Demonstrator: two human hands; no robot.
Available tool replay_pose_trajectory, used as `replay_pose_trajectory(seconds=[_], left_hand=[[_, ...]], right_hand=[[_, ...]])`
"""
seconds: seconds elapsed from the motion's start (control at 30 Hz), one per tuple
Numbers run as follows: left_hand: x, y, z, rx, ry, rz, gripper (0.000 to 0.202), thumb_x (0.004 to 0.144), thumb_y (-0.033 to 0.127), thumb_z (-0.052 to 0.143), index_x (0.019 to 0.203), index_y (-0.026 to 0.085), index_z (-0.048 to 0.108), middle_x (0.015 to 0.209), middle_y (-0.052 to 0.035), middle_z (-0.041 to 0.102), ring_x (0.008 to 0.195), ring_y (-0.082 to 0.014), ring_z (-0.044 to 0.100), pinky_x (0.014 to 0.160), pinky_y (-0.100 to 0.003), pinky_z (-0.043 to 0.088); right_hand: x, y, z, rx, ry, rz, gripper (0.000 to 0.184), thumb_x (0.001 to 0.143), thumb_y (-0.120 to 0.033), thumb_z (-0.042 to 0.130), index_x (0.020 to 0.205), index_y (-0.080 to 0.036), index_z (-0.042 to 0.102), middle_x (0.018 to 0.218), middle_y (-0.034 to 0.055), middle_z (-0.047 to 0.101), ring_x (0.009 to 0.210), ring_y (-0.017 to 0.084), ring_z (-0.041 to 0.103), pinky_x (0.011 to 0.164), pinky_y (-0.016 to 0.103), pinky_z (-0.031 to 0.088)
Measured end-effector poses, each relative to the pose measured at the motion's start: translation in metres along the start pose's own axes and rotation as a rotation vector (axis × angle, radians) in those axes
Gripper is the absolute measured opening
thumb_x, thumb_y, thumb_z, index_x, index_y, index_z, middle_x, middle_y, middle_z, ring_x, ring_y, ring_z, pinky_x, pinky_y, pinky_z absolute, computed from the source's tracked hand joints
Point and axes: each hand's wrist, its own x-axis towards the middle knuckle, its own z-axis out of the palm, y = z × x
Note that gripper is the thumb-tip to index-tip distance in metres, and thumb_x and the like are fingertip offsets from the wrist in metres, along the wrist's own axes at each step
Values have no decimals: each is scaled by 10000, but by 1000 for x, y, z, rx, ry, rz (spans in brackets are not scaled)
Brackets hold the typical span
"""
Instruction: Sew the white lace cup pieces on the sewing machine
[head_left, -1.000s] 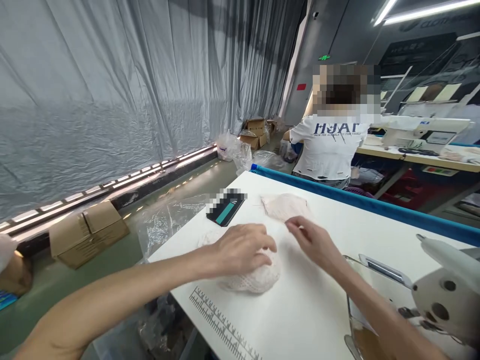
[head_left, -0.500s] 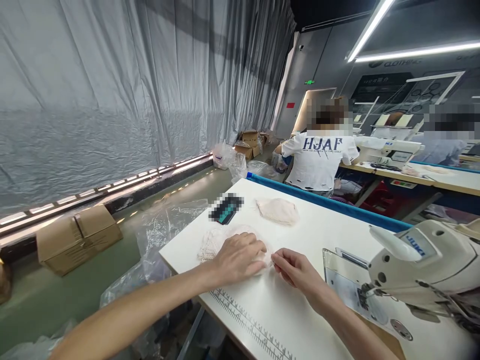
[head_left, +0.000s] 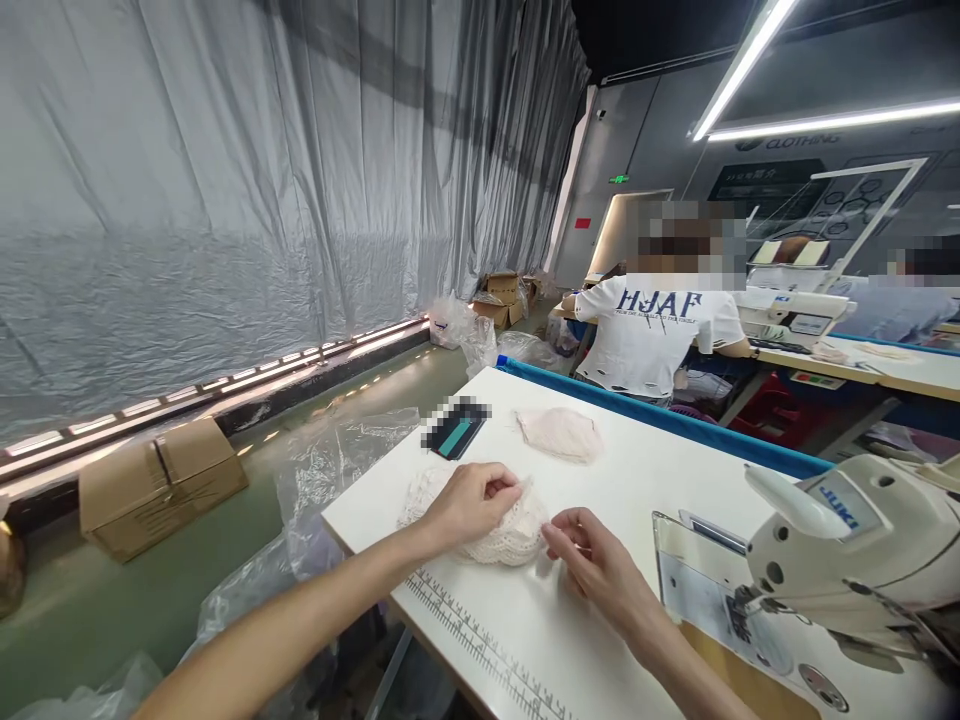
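A pile of cream-white lace fabric (head_left: 499,548) with scalloped, holed edges lies on the white table. My left hand (head_left: 476,505) rests over it, fingers curled and pinching a bit of the thin lace near its top. Just right of the pile is my right hand (head_left: 592,560), its fingers bent and its thumb and forefinger together at the lace's right edge. What those two fingertips hold, if anything, is too small to make out. Beyond my hands, a flat pale pink fabric piece (head_left: 559,435) lies apart from the pile.
A phone (head_left: 455,432) lies at the table's far left. To the right stands a JUKI sewing machine (head_left: 847,540). A ruler scale (head_left: 480,640) runs along the near edge. On the floor are a cardboard box (head_left: 161,485) and plastic sheeting (head_left: 315,490). A co-worker (head_left: 652,330) sits ahead.
My left hand has gone from lying flat over the lace to a curled pinch, showing more of the pile. My right hand's fingers have loosened a little near the lace edge.
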Motion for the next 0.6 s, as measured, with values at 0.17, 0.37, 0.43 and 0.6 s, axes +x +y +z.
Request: replay_pose_trajectory(seconds=[0.17,0.37,0.43,0.6], left_hand=[[4,0,-4,-253,135,-49,237,769,371,602,749,135,586,610,32,502,517,-69,407,489,-185,323],[-4,11,-23,-602,385,-81,319,693,431,696,723,137,577,631,29,520,530,-56,443,504,-165,366],[-5,16,-32,-713,485,-70,311,666,408,720,729,141,575,647,22,549,552,-64,485,534,-170,410],[-12,36,-55,-905,660,-37,221,652,314,701,718,149,571,610,40,571,524,-70,534,530,-169,453]], right_hand=[[4,6,8,26,-18,103,383,762,-542,554,614,-200,471,513,-13,565,385,75,333,398,227,232],[-1,-12,3,103,63,55,300,761,-382,587,570,-199,444,482,-31,522,413,74,318,429,227,221],[0,-24,3,161,106,-18,275,773,-387,581,604,-199,472,510,-34,511,441,84,339,449,236,253],[-14,-56,1,397,243,-269,274,754,-459,578,667,-215,489,679,-13,503,672,143,467,630,273,397]])
